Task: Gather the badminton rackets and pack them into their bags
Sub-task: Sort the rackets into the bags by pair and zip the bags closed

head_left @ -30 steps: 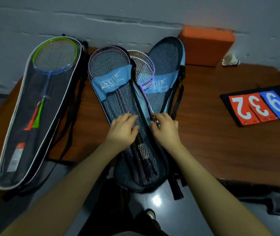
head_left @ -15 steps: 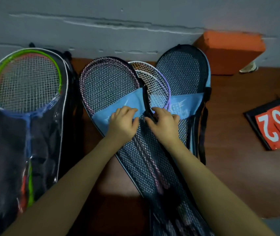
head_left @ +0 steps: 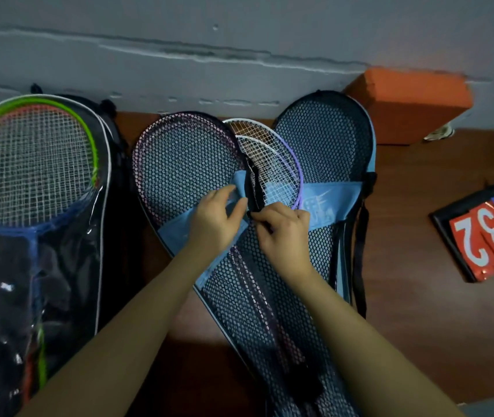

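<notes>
A blue and black mesh racket bag (head_left: 185, 164) lies in the middle of the wooden table, its right flap (head_left: 326, 145) folded open. Between the two halves show the heads of a white racket and a purple racket (head_left: 269, 164). My left hand (head_left: 215, 219) grips the blue band of the left half. My right hand (head_left: 281, 233) pinches the black zipper edge where the halves meet. On the left lies a clear-fronted black bag (head_left: 38, 266) holding rackets with green and red frames (head_left: 32, 158).
An orange foam block (head_left: 411, 103) stands against the grey wall at the back right, a shuttlecock (head_left: 439, 133) beside it. A flip scoreboard (head_left: 489, 233) with red and blue number cards lies at the right. Black straps (head_left: 360, 245) hang by the mesh bag.
Both hands have slid up the mesh bag from its shaft section to the blue band near the heads. The camera has come closer over the table.
</notes>
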